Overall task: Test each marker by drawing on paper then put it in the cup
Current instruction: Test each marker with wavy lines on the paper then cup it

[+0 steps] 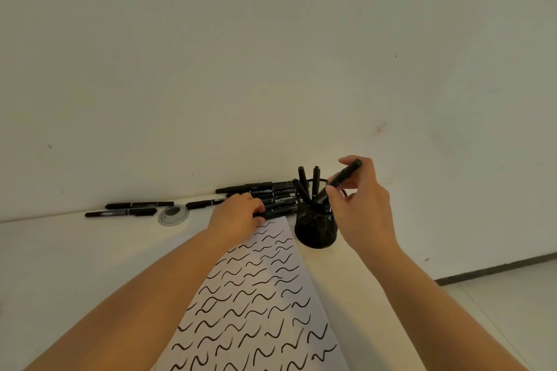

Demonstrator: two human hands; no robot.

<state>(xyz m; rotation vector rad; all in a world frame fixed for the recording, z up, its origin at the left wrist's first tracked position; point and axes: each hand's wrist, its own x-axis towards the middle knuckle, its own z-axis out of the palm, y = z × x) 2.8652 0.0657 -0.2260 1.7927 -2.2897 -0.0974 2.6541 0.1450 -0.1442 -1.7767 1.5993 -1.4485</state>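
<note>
A black mesh cup (316, 229) stands at the far right corner of the paper (262, 304), with several black markers upright in it. My right hand (361, 205) pinches a black marker (343, 178) that slants down into the cup's mouth. Left of the cup, a pile of black markers (271, 194) lies against the wall. My left hand (238, 214) rests on the pile's near edge, fingers curled around one marker (275, 212). The paper is covered with rows of black wavy test strokes.
Two more markers (129, 209) lie by the wall at the left, and another marker (205, 203) lies between them and the pile. A round grey cable grommet (173, 214) sits in the white table (75, 256). The wall is right behind. The floor (497, 295) shows past the table's right edge.
</note>
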